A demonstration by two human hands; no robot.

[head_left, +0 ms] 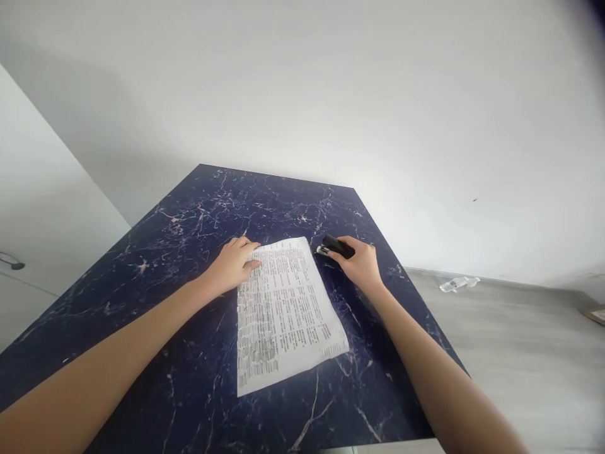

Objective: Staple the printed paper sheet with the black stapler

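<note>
Printed sheets of paper (293, 309) lie on a dark blue marble-patterned tabletop (189, 353), one edge slightly lifted at the lower right. At their upper left corner, my left hand (234, 261) grips the paper, its thumb on the printed face and its fingers by the top edge. My right hand (362, 260) is closed around a black stapler (336, 244) with a silver metal front end. The stapler's nose points left, close to the upper right corner of the paper. I cannot tell whether it touches the sheets.
A pale wall (378, 94) stands behind the table's far edge. On the grey floor to the right lies a crumpled clear plastic piece (458, 284). A white cabinet (38, 221) with a dark ring handle (14, 262) is at the left.
</note>
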